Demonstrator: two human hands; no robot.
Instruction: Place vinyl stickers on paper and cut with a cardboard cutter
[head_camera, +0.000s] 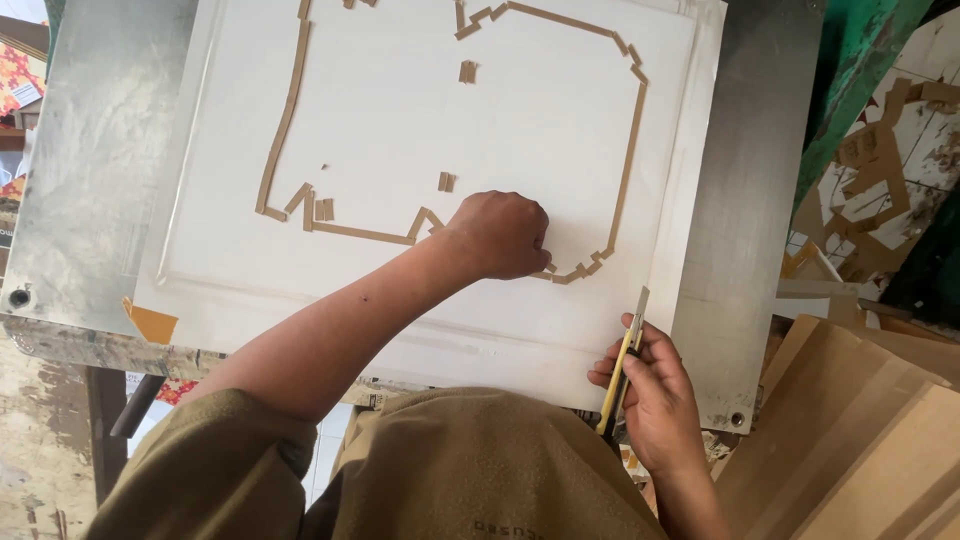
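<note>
left hand (497, 236) hides strip (570, 274) end; right hand (655, 395) grips knife (622, 365)

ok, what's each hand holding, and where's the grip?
Right hand holds a yellow utility knife, grip around its handle, blade clear. Left hand presses on the white board at the brown strips; any pinch is hidden.
</note>
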